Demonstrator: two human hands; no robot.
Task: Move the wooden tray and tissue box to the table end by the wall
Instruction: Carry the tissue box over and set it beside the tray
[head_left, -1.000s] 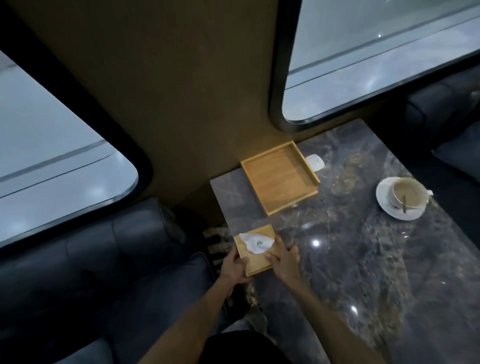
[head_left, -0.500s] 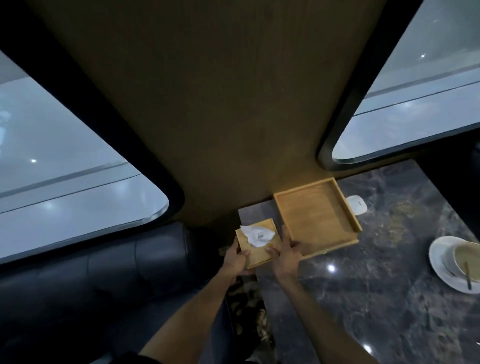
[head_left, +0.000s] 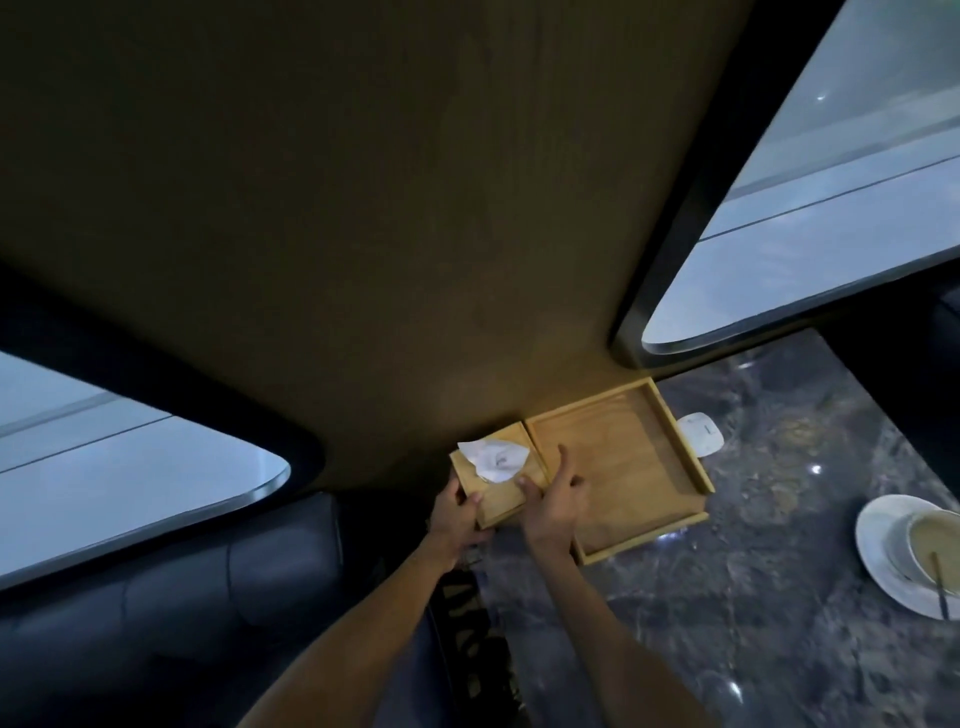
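Note:
The wooden tissue box (head_left: 497, 496), with a white tissue sticking out of its top, stands at the table's far left corner, close to the brown wall. Both hands hold it: my left hand (head_left: 457, 517) grips its near-left side and my right hand (head_left: 553, 501) its right side, the fingers reaching over the tray's left rim. The empty wooden tray (head_left: 631, 465) lies right beside the box, touching it or nearly so, with its far edge at the wall.
A dark marble table (head_left: 753, 623) runs to the right. A small white object (head_left: 700, 440) lies just right of the tray. A white cup on a saucer (head_left: 922, 558), with a spoon in it, sits at the right edge. A dark sofa lies to the left, and windows flank the wall.
Both hands have carried the tissue box from the table's near-left edge up to the wall end, next to the tray. The camera has turned left and tilted up.

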